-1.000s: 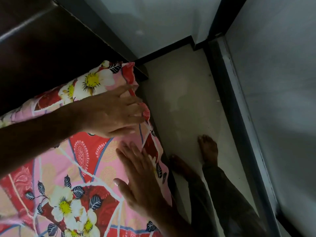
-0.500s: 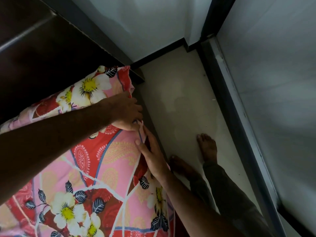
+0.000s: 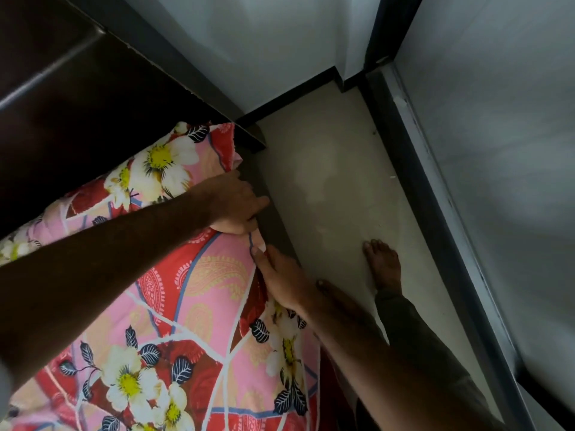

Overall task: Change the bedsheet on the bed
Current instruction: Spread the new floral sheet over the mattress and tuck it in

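Bedsheet (image 3: 199, 275) edge — lengthwise toward headboard (image 3: 77, 98)

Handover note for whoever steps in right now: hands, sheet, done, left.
Left hand: at the bed's side edge near the headboard, fingers curled on a fold of the floral bedsheet.
Right hand: just below it at the same edge, fingers straight, pressing the sheet's hem down the side.
Done: sheet lies spread over the visible top of the bed, up to the headboard corner.
Left: finish tucking this edge. The rest of the bed is out of view, so check it.
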